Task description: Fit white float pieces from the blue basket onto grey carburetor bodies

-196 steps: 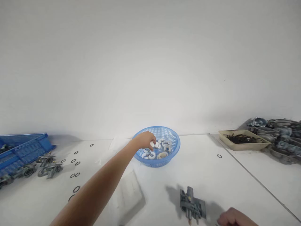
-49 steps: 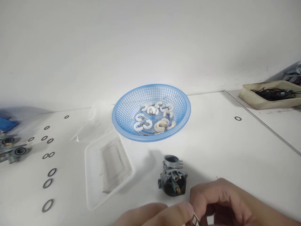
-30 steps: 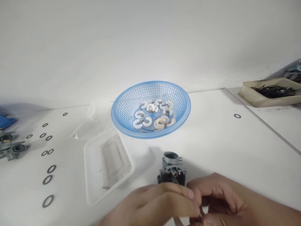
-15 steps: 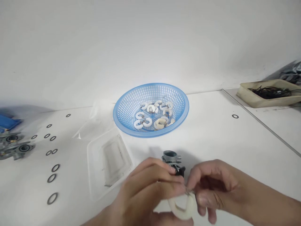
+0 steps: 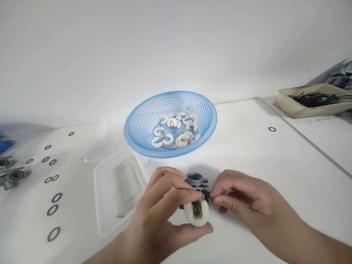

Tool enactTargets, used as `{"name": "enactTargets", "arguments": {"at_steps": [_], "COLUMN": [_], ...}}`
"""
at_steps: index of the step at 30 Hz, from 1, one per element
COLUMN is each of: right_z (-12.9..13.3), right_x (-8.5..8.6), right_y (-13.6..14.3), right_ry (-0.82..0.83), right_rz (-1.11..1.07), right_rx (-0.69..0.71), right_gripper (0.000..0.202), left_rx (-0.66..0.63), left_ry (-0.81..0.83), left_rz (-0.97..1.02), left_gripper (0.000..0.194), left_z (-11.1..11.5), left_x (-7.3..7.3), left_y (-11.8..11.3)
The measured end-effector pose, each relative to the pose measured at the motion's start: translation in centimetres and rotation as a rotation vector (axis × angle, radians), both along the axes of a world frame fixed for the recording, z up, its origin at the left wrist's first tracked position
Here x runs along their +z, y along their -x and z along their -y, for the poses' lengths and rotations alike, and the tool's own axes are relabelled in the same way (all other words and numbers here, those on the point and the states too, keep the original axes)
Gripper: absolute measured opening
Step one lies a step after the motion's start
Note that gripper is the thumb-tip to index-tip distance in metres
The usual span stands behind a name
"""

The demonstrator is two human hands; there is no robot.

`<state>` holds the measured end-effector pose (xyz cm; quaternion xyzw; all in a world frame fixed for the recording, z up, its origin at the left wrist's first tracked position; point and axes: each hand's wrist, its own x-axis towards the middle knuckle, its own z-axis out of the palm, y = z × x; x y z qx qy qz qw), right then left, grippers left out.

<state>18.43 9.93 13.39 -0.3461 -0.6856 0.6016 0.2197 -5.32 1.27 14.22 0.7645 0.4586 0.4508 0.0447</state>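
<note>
float [image 5: 196, 217] white, horseshoe-shaped, on carburetor [image 5: 195, 182]

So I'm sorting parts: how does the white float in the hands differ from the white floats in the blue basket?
The white float in the hands is pinched by the left hand against the grey carburetor body; the basket floats lie loose. It is single; they form a jumbled heap in the blue basket. The right hand pinches at its side; nothing touches them. All share a white horseshoe shape.
</note>
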Motion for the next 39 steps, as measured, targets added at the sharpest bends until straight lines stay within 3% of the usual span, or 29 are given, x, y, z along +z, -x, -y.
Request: {"name": "enactTargets", "arguments": {"at_steps": [5,14,25,39], "right_z": [0.3,0.2,0.2,-0.5], "right_x": [-0.1,-0.6,-1.1,-0.4], "right_y": [0.2,0.2,0.3,0.5], "right_ry": [-0.107,-0.01,-0.029,-0.603], "right_rz": [-0.004,-0.096,-0.138,-0.221], "right_rx": [-0.028,-0.034,-0.048,0.043], "right_gripper": [0.018,0.023,0.023,0.023], "left_rx": [-0.019,0.005,-0.014,-0.033], "left_ry": [0.027,0.141,0.19,0.246], "left_rz": [0.03,0.045,0.075,0.125], "left_gripper": [0.038,0.041,0.043,0.04], "left_z": [0.3,0.8,0.6,0.3], "left_x": [-0.5,-0.8,-0.8,-0.7], "left_y": [-0.1,0.1,0.3,0.5]}}
